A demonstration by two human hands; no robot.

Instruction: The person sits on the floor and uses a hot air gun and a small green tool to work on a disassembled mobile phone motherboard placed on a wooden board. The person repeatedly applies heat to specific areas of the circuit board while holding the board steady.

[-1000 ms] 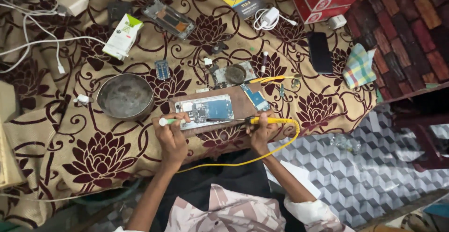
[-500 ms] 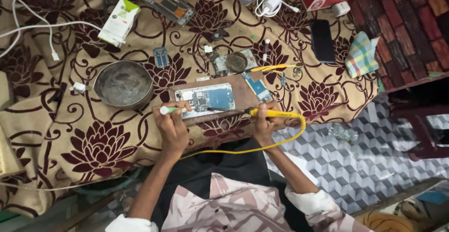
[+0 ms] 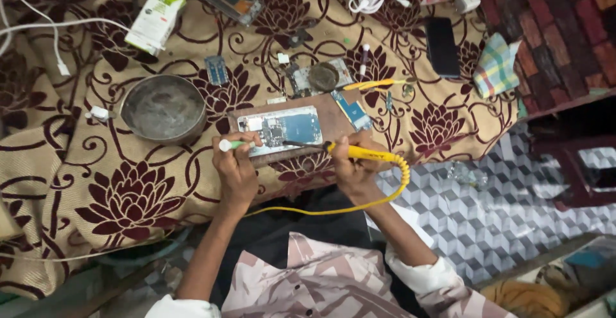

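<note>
Both forearms reach forward from the body, elbows bent. The left hand (image 3: 236, 167) is closed in a pinch — fingers curled. The right hand (image 3: 351, 163) is closed too — thumb on top, wrist low.

Soft, even light — edges blurred

The right hand (image 3: 350, 164) grips a yellow soldering iron (image 3: 359, 153) over an opened phone (image 3: 280, 127); the left hand (image 3: 236, 167) pinches a green-tipped tool (image 3: 230, 145) beside a metal bowl (image 3: 163, 108).
</note>
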